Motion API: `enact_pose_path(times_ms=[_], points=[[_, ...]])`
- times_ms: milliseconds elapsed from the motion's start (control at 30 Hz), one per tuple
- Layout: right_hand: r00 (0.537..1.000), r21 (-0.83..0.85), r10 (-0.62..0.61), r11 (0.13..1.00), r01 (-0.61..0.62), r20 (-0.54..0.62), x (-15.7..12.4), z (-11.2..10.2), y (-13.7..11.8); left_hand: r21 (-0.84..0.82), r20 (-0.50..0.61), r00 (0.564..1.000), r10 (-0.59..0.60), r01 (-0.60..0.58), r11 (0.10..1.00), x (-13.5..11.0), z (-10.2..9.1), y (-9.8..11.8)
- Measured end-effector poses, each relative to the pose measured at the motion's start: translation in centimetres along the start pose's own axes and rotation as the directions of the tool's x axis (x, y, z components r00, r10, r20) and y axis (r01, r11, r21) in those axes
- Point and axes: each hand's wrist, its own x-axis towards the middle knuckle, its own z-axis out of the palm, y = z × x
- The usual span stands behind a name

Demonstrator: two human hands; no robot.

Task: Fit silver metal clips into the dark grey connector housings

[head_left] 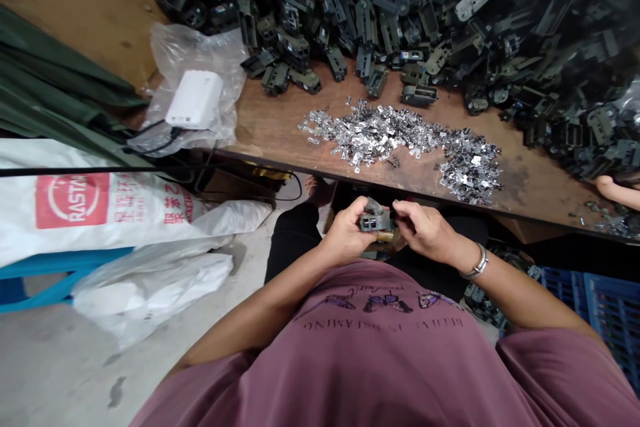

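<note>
Basically, the left hand (344, 235) curls snugly around a small dark grey plastic housing (373, 219), held over the lap just below the edge of the brown wooden tabletop (270, 127). It looks light and stiff, probably best gripped by its body. The right hand (425, 230) is in a narrow pinch, its fingertips (400, 208) against the housing's side.

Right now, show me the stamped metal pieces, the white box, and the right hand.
stamped metal pieces (370, 135): head view, middle of the pile
white box (195, 100): head view, top face
right hand (425, 230): head view, back of the hand
</note>
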Motion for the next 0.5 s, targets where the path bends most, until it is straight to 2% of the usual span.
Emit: enact_pose_path(times_ms=[200,267,333,400,433,500], points=[[0.993,0.03,0.08,0.997,-0.077,-0.085,-1.1,1.0,-0.2,-0.011,-0.001,1.0,-0.006,0.005,1.0,-0.1,0.1,0.0],[0.989,0.132,0.143,0.982,-0.136,-0.047,-1.9,1.3,-0.4,0.003,0.004,1.0,-0.017,0.017,1.0,-0.2,-0.1,-0.2],[0.972,0.299,0.236,0.927,-0.228,0.007,-2.7,1.5,-0.7,-0.011,-0.003,0.999,-0.037,0.037,0.999,-0.2,-0.4,-0.3],[0.918,0.482,0.396,0.805,-0.346,-0.003,-3.2,1.7,-0.9,-0.066,-0.027,0.999,-0.047,0.046,0.997,-0.3,-0.8,-0.3],[0.867,0.569,0.499,0.718,-0.401,-0.018,-3.3,1.8,-1.0,-0.092,-0.045,0.998,-0.047,0.043,0.995,-0.3,-0.9,-0.3],[0.727,0.718,0.687,0.5,-0.485,0.013,-2.8,2.1,-1.1,-0.132,-0.08,0.996,-0.043,0.033,0.991,-0.3,-1.0,-0.2]])
